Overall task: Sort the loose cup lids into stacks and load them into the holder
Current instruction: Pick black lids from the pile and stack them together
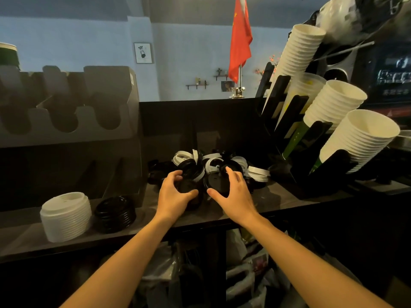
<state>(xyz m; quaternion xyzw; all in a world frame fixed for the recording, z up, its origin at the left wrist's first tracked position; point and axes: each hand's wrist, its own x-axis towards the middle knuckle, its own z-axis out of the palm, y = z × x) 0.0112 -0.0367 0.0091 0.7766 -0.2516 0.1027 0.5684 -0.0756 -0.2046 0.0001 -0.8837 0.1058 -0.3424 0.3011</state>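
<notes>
Black lids are gripped at the 6 o'clock edge of the loose pile (213,162): one lid (185,187) between thumb and curled fingers of the left hand (173,196), a second lid (216,182) likewise in the right hand (235,194). A white stack (65,216) and a black stack (114,214) are seen at 8 o'clock, the holder (66,112) at 10.

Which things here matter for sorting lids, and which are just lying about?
For the job: loose lid pile, white lid stack, black lid stack, grey holder, left hand and right hand gripping black lids.
Lying about: paper cup stacks, red flag, framed picture.
</notes>
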